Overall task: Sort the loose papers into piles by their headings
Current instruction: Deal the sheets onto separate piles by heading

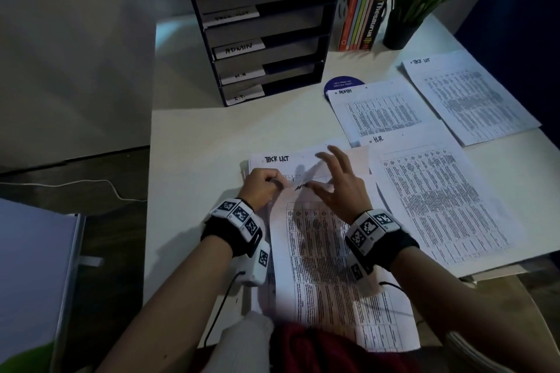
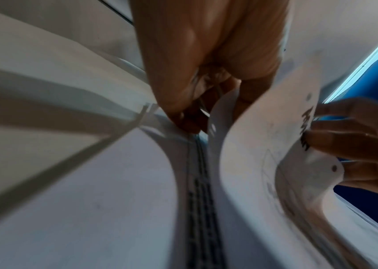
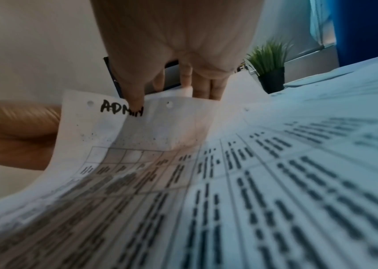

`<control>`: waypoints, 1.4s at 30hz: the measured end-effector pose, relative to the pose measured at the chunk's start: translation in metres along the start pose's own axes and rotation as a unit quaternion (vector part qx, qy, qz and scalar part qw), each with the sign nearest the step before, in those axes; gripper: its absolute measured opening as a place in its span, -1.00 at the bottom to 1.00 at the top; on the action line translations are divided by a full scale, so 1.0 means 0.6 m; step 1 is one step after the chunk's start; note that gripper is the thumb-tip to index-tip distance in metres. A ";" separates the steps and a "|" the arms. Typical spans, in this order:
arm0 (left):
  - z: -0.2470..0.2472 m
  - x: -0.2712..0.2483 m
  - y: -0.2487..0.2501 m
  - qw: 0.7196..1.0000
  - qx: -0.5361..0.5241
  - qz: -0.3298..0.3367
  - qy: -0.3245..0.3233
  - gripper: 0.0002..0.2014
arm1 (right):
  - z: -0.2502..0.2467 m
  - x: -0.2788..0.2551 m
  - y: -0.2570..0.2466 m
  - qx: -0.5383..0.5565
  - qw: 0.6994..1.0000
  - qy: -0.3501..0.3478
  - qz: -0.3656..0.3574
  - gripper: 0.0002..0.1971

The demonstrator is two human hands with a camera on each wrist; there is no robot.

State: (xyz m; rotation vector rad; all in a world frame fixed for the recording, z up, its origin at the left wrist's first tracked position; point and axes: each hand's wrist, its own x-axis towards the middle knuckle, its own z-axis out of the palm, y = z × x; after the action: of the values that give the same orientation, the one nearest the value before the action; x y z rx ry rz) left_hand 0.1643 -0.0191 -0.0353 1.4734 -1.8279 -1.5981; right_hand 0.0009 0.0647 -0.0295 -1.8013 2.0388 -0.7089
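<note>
A printed sheet headed ADMIN (image 1: 327,266) lies on top of the loose stack in front of me, its top end lifted and curled. My left hand (image 1: 266,185) pinches its top left corner with curled fingers. My right hand (image 1: 336,182) holds its top edge, thumb on the ADMIN heading (image 3: 121,109) and spread fingers behind the paper. Under it a sheet headed TASK LIST (image 1: 277,159) shows. In the left wrist view the lifted sheet (image 2: 264,127) bends between the left hand (image 2: 206,63) and the right hand's fingers (image 2: 356,136).
Three piles lie to the right: ADMIN (image 1: 378,112), H.R. (image 1: 439,197) and TASK LIST (image 1: 472,97). A black tray rack (image 1: 328,24) with labelled shelves stands at the back, with books (image 1: 360,12) and a potted plant (image 1: 415,6) beside it. A blue disc (image 1: 342,83) peeks from under the ADMIN pile.
</note>
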 end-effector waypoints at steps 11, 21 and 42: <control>-0.054 0.039 0.000 0.988 0.107 -0.063 0.092 -0.43 | 0.021 0.057 -0.034 0.008 0.996 -0.079 0.032 -0.80; -0.050 0.030 -0.015 0.984 0.122 -0.007 0.128 -0.57 | 0.039 0.060 -0.035 -0.005 0.990 -0.117 0.074 -0.89; -0.061 0.028 -0.003 0.986 -0.161 -0.044 0.007 -0.74 | 0.031 0.059 -0.050 -0.075 0.976 -0.044 -0.199 -0.78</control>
State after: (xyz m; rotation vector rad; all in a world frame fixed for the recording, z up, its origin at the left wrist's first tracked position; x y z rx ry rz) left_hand 0.1857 -0.0526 -0.0310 1.4262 -1.4296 -1.8172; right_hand 0.0306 0.0250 -0.0253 -2.3191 1.7322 -0.5757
